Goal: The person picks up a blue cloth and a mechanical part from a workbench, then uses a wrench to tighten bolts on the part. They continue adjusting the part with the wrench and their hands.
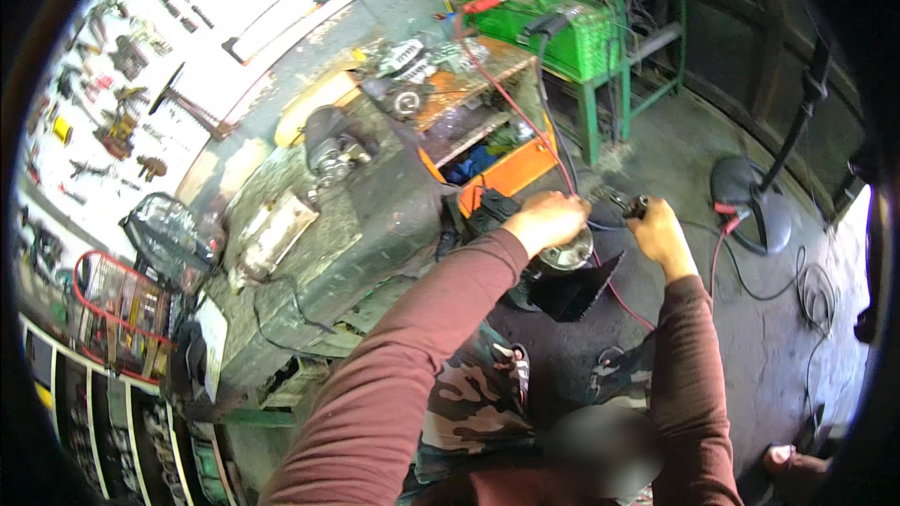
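Hands on motor at bench edge.
Left hand (548,220) curled down over round motor (566,256) off the bench (375,225) corner; right hand (659,234) fisted round a black clamp (637,206) just beside; bare floor (750,319) right.

Out past my fingers the floor (750,337) is dark, stained concrete, with cables trailing across it. To the left of my fingers stands a grimy grey workbench (375,225), an orange tray (497,169) at its far end. Beyond my fingers a green metal stand (609,84) carries a green crate (562,33). Far left, a white tool board (178,47) hangs on the wall. Daylight glares at the right edge.
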{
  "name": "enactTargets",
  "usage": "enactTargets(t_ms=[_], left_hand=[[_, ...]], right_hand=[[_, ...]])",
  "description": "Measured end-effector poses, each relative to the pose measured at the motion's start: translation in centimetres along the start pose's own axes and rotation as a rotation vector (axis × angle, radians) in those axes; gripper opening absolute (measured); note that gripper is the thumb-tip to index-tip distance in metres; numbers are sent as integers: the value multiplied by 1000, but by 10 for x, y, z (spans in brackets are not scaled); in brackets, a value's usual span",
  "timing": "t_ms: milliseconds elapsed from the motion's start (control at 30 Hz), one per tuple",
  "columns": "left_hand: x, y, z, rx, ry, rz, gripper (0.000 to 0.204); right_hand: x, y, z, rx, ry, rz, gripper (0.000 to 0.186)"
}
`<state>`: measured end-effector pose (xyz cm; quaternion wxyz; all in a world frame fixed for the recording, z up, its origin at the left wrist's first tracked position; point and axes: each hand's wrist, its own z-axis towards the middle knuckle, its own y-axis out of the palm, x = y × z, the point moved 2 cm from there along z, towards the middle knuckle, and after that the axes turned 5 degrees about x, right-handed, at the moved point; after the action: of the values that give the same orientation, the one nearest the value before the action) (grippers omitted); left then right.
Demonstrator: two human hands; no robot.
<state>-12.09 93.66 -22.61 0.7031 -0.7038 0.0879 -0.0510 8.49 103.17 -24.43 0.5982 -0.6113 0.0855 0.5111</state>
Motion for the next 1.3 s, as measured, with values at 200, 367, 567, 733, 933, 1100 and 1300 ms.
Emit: enactTargets(t_ms=[200,367,567,733,933,1100,1300], left_hand=[[12,-3,-5,-32,-57,-5,30],[14,-4,4,-83,-75,18,28],[6,-9,4,-144,-91,-34,32],[6,-6,1,-76,-22,-6,29],[2,-16,6,-199,42,28,28],[10,-18,1,-140,-24,33,33],[15,-9,16,-274,-60,190,31]], right_hand=[[10,1,-3,-26,47,11,23],[9,5,-4,-70,88,72,21],[6,0,-7,-54,69,29,22],[12,10,0,11,-61,-30,19],[15,14,1,-9,-36,-15,22],[11,10,-2,0,-8,4,22],[8,8,-2,-3,14,5,21]])
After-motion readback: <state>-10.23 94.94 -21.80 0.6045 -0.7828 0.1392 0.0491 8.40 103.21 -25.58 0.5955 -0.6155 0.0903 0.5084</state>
